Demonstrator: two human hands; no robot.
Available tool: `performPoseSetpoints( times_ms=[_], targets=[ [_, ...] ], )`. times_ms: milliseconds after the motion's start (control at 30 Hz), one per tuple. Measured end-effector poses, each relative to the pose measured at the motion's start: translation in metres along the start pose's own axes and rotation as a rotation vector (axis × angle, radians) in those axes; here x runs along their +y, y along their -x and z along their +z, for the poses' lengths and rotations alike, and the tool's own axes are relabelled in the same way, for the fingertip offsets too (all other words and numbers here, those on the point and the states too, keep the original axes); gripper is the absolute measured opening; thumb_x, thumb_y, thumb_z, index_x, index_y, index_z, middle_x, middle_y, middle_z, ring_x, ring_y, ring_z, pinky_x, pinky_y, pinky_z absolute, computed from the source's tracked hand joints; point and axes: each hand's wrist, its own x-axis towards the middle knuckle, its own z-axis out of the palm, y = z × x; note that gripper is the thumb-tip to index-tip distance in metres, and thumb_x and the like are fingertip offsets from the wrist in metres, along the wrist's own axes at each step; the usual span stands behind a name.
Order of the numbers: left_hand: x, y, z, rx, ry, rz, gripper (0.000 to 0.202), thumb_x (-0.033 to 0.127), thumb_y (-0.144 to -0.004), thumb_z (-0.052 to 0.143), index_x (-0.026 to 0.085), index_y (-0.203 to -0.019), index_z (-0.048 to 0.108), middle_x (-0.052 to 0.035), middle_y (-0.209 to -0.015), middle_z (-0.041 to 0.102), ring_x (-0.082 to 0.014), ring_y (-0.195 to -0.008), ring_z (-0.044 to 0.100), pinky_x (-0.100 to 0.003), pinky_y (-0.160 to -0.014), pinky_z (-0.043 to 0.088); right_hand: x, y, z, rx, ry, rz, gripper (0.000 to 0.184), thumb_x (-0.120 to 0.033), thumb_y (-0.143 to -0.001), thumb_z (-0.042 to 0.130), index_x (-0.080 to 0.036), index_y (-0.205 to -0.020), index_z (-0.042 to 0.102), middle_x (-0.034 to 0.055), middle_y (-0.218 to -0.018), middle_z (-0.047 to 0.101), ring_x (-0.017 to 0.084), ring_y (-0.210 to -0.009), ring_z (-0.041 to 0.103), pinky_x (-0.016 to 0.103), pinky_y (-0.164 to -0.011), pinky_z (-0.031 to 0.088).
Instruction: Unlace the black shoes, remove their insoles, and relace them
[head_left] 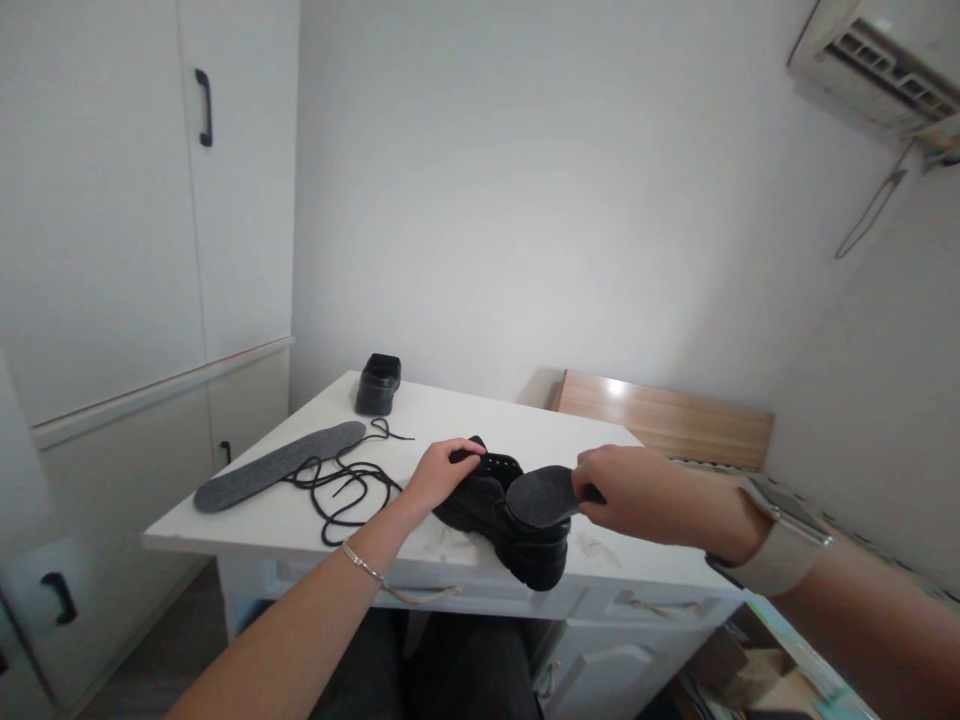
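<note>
A black shoe without laces lies on the table near its front edge, heel toward me on the right. My left hand is closed on the shoe's upper, thumb and fingers pinching its tongue or collar. Between the fingers of my right hand is one end of a dark grey insole; its other end reaches to the shoe's opening. How far the insole goes inside cannot be made out. A second grey insole lies flat to the left, beside loose black shoelaces.
Another black shoe stands at the table's far left corner. The white table has drawers below. A wooden headboard is behind on the right, white cabinets on the left. Below right is an open box.
</note>
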Motion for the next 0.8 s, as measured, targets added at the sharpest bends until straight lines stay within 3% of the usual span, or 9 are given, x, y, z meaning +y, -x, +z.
performPoseSetpoints(
  times_ms=[100,300,433,567,800],
  targets=[
    [0.000,0.006,-0.003,-0.051,0.038,0.050,0.029,0.022,-0.076,0.066,0.017,-0.104,0.071,-0.0092,-0.109,0.072,-0.0260,-0.106,0.064,-0.040,-0.098,0.046,-0.012,-0.011,0.009,-0.022,-0.021,-0.007,0.017,-0.016,-0.076,0.059,-0.019,-0.072,0.075,0.0130,-0.078,0.073,0.027,-0.070,0.068,0.032,-0.059,0.040],
    [-0.015,0.021,-0.008,-0.138,0.081,0.105,0.066,0.010,-0.067,0.066,0.019,-0.131,0.054,-0.0108,-0.134,0.057,-0.0274,-0.127,0.050,-0.044,-0.111,0.036,-0.031,-0.034,0.038,-0.002,-0.085,0.038,0.019,-0.020,-0.077,0.059,-0.017,-0.077,0.077,0.0158,-0.081,0.073,0.031,-0.081,0.068,0.035,-0.069,0.048],
    [-0.019,0.024,-0.008,-0.156,0.080,0.118,0.071,0.006,-0.064,0.059,0.019,-0.134,0.050,-0.0112,-0.136,0.052,-0.0274,-0.132,0.044,-0.045,-0.115,0.030,-0.049,-0.051,0.057,0.053,-0.116,0.038,0.022,-0.019,-0.082,0.056,-0.013,-0.083,0.077,0.0203,-0.089,0.072,0.031,-0.084,0.068,0.035,-0.070,0.049],
    [-0.019,0.023,-0.009,-0.169,0.070,0.126,0.071,0.008,-0.064,0.058,0.017,-0.134,0.048,-0.0121,-0.135,0.051,-0.0282,-0.132,0.043,-0.045,-0.116,0.029,-0.060,-0.073,0.072,0.053,-0.155,0.029,0.024,-0.015,-0.086,0.053,-0.014,-0.090,0.076,0.0175,-0.091,0.074,0.027,-0.083,0.070,0.031,-0.069,0.049],
    [-0.024,0.021,-0.008,-0.159,0.055,0.131,0.069,0.009,-0.066,0.059,0.019,-0.134,0.049,-0.0110,-0.132,0.053,-0.0287,-0.130,0.044,-0.047,-0.114,0.030,-0.054,-0.095,0.079,-0.012,-0.219,-0.032,0.021,-0.017,-0.084,0.058,-0.018,-0.090,0.078,0.0110,-0.088,0.076,0.022,-0.082,0.070,0.027,-0.070,0.049]
  ],
)
